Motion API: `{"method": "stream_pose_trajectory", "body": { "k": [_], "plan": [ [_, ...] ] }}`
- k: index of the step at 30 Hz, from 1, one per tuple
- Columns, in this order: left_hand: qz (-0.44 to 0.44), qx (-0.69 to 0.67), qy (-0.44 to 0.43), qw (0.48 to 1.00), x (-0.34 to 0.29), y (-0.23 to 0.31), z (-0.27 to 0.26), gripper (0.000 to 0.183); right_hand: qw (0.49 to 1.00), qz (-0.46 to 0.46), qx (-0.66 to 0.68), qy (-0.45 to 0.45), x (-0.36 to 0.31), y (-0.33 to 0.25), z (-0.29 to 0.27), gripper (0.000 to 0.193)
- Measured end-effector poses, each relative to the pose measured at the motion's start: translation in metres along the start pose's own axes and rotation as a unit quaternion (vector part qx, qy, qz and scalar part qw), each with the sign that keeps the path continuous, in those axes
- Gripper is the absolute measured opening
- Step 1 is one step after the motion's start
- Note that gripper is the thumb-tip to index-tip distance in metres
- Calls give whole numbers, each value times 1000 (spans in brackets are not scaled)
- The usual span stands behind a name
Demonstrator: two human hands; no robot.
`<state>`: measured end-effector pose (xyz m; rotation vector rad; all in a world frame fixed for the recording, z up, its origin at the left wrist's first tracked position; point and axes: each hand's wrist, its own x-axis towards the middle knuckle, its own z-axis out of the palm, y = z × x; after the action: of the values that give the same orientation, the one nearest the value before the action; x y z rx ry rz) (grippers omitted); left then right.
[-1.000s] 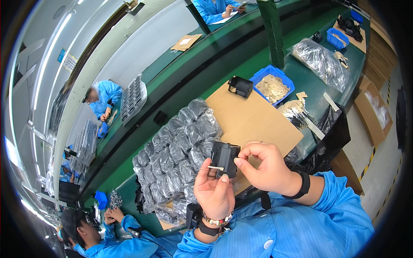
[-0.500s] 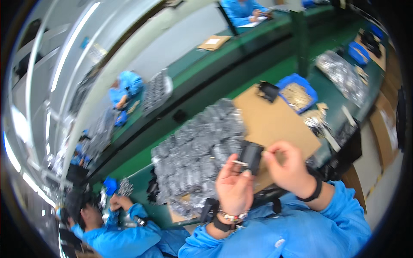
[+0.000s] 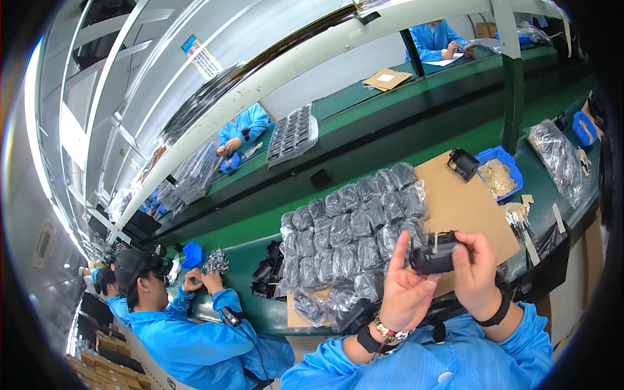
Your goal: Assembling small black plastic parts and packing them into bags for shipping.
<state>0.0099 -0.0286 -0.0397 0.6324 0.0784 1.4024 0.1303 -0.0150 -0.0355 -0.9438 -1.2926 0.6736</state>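
In front of my chest I hold a black plastic housing (image 3: 430, 259) between both hands. My right hand (image 3: 478, 276) grips its right end, thumb on the near face and fingers behind. My left hand (image 3: 408, 286) supports its left end from below, thumb against it and index finger pointing up. A thin pale strip (image 3: 435, 243) stands up at the housing's top edge. Just beyond my hands, rows of black parts in clear plastic bags (image 3: 341, 229) cover a cardboard sheet (image 3: 465, 201). Another black housing (image 3: 463, 164) sits unwrapped on the sheet's far corner.
A blue bin (image 3: 513, 170) of beige pieces stands at the right, near loose strips (image 3: 517, 214) and a plastic-wrapped bundle (image 3: 556, 156). Bare black parts (image 3: 266, 270) lie left of the bags. A co-worker (image 3: 188, 312) sits at my left; others work across the green bench.
My right hand, apart from the housing before, now grips it. The housing has turned from upright to more level. My view has swung, shifting the scene rightward.
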Motion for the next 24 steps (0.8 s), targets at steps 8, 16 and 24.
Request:
{"method": "stream_pose_trajectory", "body": {
  "k": [8,16,24],
  "plan": [
    [14,337,91,937,-7,13,-10,64,909,-240,-309,-145,20,-39,-12,30],
    [13,437,97,894,-12,20,-5,50,901,-283,-289,-155,12,-36,-12,21],
    [40,654,47,754,-9,18,8,36,953,-156,-179,-188,18,-16,-27,17]
  ]
}}
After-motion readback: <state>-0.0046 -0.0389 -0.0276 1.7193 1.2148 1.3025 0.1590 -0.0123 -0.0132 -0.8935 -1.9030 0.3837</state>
